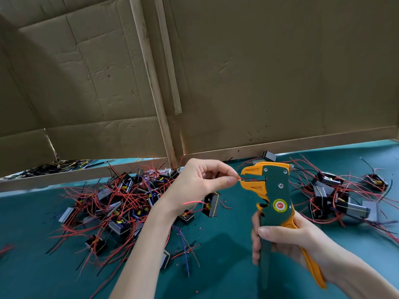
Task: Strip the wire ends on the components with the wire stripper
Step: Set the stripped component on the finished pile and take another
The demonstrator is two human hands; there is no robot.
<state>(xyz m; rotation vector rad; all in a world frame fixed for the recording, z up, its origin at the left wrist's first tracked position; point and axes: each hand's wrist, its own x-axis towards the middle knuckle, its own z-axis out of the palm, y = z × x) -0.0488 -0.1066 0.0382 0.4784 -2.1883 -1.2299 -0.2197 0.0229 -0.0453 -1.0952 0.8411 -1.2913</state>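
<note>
Cardboard wall backs a green table. Component piles lie left and right, their wires tangled and hard to separate. The right hand grips the upright wire stripper by its handles, fingers curled round them. The left hand pinches a red wire between thumb and forefinger, the tip between the stripper's parted jaws. Both forearms are cut off.

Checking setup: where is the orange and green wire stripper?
Head view, right of centre: the wire stripper upright in the right hand, jaws at the red wire in the left hand.
</note>
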